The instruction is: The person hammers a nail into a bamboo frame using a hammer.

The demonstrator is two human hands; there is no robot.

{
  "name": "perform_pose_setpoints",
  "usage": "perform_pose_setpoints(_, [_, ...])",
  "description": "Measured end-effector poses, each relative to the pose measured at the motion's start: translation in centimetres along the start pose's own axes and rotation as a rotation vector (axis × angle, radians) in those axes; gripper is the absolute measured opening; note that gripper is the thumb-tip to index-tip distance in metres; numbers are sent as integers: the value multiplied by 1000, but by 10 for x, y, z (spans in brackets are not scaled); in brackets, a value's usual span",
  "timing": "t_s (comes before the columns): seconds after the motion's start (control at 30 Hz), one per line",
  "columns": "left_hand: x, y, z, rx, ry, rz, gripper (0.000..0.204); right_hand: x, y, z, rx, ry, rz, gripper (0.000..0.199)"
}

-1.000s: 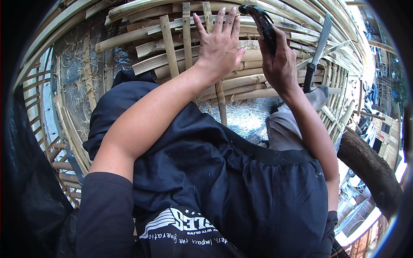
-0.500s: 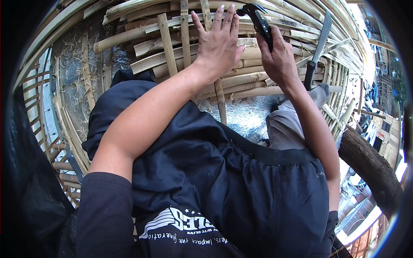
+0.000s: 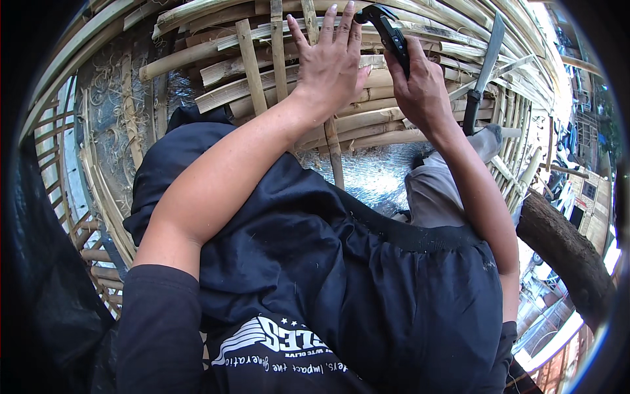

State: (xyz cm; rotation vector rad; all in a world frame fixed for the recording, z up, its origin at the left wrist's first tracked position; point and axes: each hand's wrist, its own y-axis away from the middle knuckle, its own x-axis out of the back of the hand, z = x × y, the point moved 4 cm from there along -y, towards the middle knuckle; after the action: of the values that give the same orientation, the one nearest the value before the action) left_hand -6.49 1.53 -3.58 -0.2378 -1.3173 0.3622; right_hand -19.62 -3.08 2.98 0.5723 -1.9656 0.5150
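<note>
Head view: the left hand is laid palm down over the split bamboo slats, fingers spread and straight, nothing gripped. By the right hand, a black claw hammer is gripped by its handle, fingers wrapped around. The hammer is held above the slats toward their far edge, tilted, head to the upper left, just beside the left fingertips; whether the head touches anything cannot be told.

The slats are laid side by side, bent in the picture by the lens. They are crossed by narrow bamboo crosspieces: two left of the left hand, one partly covered by it, its lower end seen past the slats' near edge. Silver sheeting is seen beyond that edge. At the slats' right end, a machete is placed, blade up, its black handle near a grey-clad leg. Curled shavings are scattered past the left end. Black cloth is draped across the lap.
</note>
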Motion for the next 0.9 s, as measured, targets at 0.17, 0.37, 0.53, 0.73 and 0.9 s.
perform_pose_setpoints(0.17, [3, 1, 1, -10, -38, -67, 88, 4, 1, -7, 73, 27, 49, 28])
perform_pose_setpoints(0.37, [1, 1, 1, 2, 13, -76, 89, 0, -1, -2, 124, 113, 17, 31])
perform_pose_setpoints(0.53, [-1, 2, -1, -10, -20, -10, 88, 2, 3, -11, 268, 41, 176, 30])
perform_pose_setpoints(0.73, [3, 1, -1, -12, 36, -53, 85, 4, 5, -15, 232, -19, 216, 29])
perform_pose_setpoints(0.9, [3, 2, -2, -9, 39, -22, 83, 1, 8, -16, 235, 31, 177, 29])
